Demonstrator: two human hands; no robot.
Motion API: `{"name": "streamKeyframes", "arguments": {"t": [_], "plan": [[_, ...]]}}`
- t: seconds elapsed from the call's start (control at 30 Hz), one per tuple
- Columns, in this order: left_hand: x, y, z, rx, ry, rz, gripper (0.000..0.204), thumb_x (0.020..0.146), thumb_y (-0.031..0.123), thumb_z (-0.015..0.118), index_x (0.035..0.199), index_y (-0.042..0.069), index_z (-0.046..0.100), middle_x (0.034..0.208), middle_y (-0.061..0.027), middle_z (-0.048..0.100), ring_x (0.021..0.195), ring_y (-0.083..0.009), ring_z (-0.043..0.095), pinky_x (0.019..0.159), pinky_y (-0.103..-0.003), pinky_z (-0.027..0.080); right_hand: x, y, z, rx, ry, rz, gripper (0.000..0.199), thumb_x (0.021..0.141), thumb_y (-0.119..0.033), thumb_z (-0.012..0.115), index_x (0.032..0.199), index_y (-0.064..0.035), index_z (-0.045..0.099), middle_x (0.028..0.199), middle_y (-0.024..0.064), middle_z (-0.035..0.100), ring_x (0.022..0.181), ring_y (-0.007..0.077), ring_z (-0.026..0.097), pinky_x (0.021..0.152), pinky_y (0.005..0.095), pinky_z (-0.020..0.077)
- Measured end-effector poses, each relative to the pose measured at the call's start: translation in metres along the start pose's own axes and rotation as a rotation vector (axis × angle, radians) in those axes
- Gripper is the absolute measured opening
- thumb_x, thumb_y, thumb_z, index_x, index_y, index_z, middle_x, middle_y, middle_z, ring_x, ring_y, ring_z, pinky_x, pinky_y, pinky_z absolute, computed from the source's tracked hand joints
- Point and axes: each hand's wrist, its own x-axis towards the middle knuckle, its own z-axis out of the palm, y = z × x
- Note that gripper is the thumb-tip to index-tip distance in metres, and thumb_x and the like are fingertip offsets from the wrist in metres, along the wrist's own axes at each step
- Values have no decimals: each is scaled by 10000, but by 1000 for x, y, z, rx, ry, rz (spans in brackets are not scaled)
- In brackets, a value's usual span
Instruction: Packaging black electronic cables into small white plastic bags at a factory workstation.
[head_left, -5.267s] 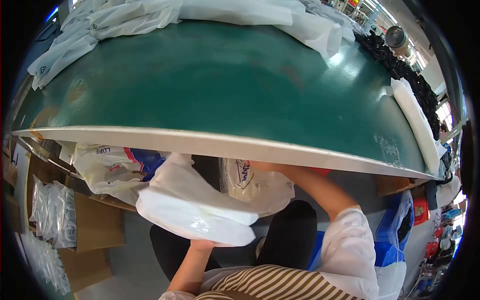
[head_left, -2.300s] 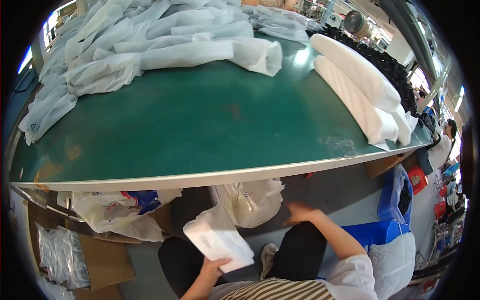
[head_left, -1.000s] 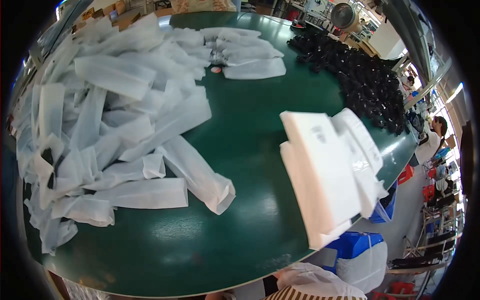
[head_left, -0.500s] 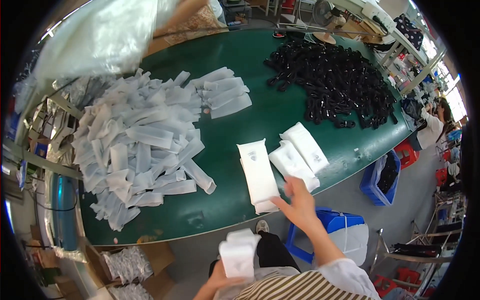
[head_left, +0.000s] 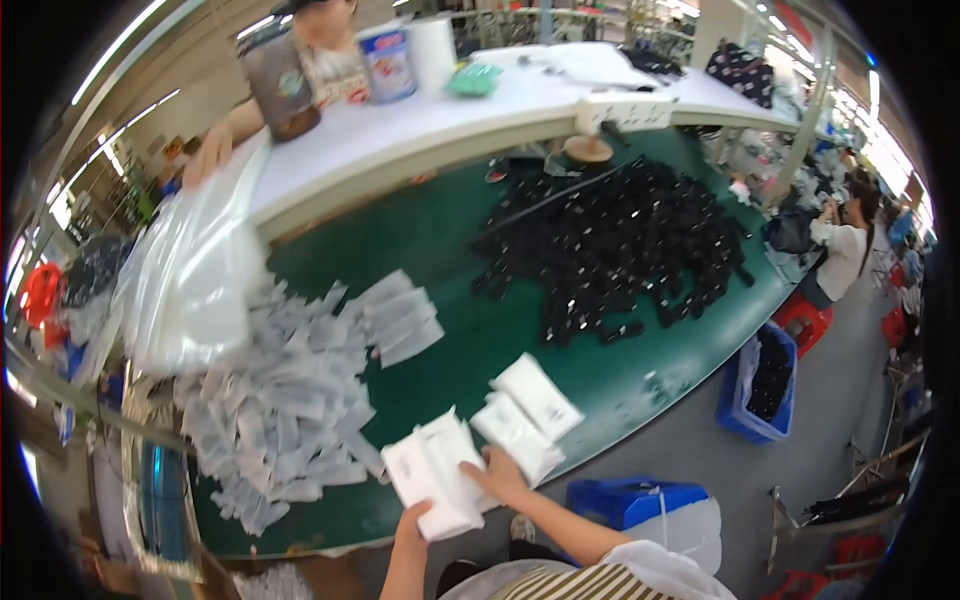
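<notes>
Green first, the broad table curving right across the view, with a big heap of translucent sleeves on its left and a tangled black heap farther back on the right. Down at the near edge, here's the white bundle — bright, matte and softly creased, a long blocky shape with uneven upper corners and a lengthwise line that makes it look like two pieces side by side. It's over the table's edge; whether it rests there, I can't tell. Just to its right, two smaller white packs lie at a slant, plump and wrinkled. Left hand is clamped on the bundle's lower corner — right hand touches its right side, its grip unclear. Smallest of all, a faint grey mark shows on the bundle's left face, too blurred to make out.
</notes>
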Motion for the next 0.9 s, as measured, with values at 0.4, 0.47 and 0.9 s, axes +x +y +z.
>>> {"name": "streamKeyframes", "arguments": {"t": [0.4,0.47,0.9], "plan": [[9,3,20,-10,-178,-51,948,660,153,735,1493,10,306,1410,-199,504,1284,-386,512,1097,-501,416,-12,-33,-90,227,-171,-133,1019,746,-560,771,1452,67,388,1369,277,534,1277,361,529,1093,378,387],[21,14,50,46,-296,-90,952,657,145,737,1494,13,303,1408,-195,507,1284,-377,515,1101,-494,412,-17,-35,-139,244,-113,-46,968,738,-448,819,1450,52,397,1331,224,576,1202,315,584,1048,372,435],[52,44,317,363,-831,-210,985,604,112,791,1477,24,344,1357,-162,553,1254,-302,549,1088,-420,407,41,-177,-589,894,584,-484,571,855,-326,672,1268,38,522,1115,153,651,980,281,672,872,440,547]]}}
